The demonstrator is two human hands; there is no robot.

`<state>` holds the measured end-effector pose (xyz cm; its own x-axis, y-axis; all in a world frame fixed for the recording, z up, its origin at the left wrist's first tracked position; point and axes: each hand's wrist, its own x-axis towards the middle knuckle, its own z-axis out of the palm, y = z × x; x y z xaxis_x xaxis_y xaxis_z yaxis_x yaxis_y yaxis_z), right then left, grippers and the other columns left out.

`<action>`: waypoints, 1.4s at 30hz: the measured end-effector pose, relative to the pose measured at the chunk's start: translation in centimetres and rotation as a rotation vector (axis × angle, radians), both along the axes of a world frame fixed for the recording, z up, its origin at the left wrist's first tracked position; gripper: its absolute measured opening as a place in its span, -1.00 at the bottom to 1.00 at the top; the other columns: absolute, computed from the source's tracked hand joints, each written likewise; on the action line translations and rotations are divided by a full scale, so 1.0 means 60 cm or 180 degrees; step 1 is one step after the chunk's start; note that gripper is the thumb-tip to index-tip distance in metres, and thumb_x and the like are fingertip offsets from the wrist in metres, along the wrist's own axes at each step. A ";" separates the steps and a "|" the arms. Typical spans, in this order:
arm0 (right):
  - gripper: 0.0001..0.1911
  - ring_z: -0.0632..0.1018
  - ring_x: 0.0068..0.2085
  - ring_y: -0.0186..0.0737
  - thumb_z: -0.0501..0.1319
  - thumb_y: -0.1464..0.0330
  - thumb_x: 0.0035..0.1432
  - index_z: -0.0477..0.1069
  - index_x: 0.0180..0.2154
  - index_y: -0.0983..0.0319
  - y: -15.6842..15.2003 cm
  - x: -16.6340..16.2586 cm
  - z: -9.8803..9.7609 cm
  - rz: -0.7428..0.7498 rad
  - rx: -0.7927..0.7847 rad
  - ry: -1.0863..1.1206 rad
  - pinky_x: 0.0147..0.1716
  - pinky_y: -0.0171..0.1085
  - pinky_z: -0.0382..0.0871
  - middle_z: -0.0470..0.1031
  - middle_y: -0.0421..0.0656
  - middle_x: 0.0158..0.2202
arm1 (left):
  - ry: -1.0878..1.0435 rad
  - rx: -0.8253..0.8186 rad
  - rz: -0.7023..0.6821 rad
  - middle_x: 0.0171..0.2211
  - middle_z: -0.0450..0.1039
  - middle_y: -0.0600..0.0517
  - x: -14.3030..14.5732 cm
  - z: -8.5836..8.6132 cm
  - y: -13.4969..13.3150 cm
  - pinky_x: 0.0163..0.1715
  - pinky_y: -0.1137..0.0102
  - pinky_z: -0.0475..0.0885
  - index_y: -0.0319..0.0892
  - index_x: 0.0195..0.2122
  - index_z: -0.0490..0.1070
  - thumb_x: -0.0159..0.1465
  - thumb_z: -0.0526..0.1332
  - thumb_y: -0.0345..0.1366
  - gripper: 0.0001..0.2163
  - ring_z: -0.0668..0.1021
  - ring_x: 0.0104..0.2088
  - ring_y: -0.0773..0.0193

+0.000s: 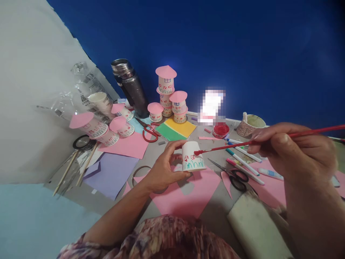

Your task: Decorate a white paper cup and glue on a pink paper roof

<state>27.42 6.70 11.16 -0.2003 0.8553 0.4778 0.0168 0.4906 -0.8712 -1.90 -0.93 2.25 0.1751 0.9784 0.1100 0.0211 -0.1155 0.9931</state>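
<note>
- The left hand (164, 167) is curled around the cup (189, 155), fingers along its side and behind, thumb near the wide rim; too hard a squeeze could dent what looks like thin card.
- The cup is upside down, slightly tilted, between the hands; a slack hold might let it turn and spoil a stroke.
- The right hand (299, 151) is closed on the brush (229, 146), pinching it far behind the bristles (198, 153); so long a reach could magnify any wobble.
- The bristles are at the red marks on the cup; whether they touch I cannot tell. Too much paint or pressure would probably blot the flowers or run into the green strokes below.
- Left fingers straying onto marks that may be wet could smear them.
- A drip would likely land on the pink paper (183, 205) under the left hand.
- The paint pot (221, 130) stands open on the worktop (149, 154), ahead of and between the hands; a careless dip could tip it over the pens (244, 162) nearby.
</note>
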 end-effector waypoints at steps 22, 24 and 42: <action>-0.82 0.59 -0.46 -0.21 0.34 0.25 0.35 0.71 -0.27 0.13 0.009 0.012 -0.002 0.0104 0.0030 0.0060 -0.59 -0.27 0.39 0.64 -0.11 -0.48 | -0.0387 -0.0007 -0.0033 0.29 0.37 -0.06 0.006 0.005 0.003 0.22 0.15 0.43 0.12 0.32 0.33 0.14 0.55 -0.31 -0.26 0.40 0.33 -0.06; -0.82 0.59 -0.47 -0.23 0.34 0.26 0.35 0.71 -0.26 0.13 0.010 0.012 -0.003 0.0124 0.0043 0.0051 -0.59 -0.28 0.40 0.64 -0.12 -0.49 | -0.0436 0.0010 -0.0047 0.28 0.38 -0.06 0.006 0.006 0.003 0.22 0.15 0.43 0.12 0.31 0.34 0.14 0.55 -0.32 -0.27 0.41 0.33 -0.05; -0.82 0.56 -0.47 -0.26 0.33 0.25 0.37 0.71 -0.26 0.13 0.008 0.009 -0.006 0.0156 -0.0052 0.0021 -0.57 -0.28 0.38 0.66 -0.14 -0.44 | -0.0491 0.0019 -0.0083 0.28 0.38 -0.06 0.009 0.006 0.003 0.23 0.13 0.44 0.12 0.31 0.35 0.13 0.55 -0.33 -0.27 0.42 0.32 -0.05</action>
<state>27.95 7.15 10.78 -0.2390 0.8523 0.4652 -0.0126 0.4763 -0.8792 -1.35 -0.75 2.59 0.1809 0.9730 0.1435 -0.1349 -0.1200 0.9836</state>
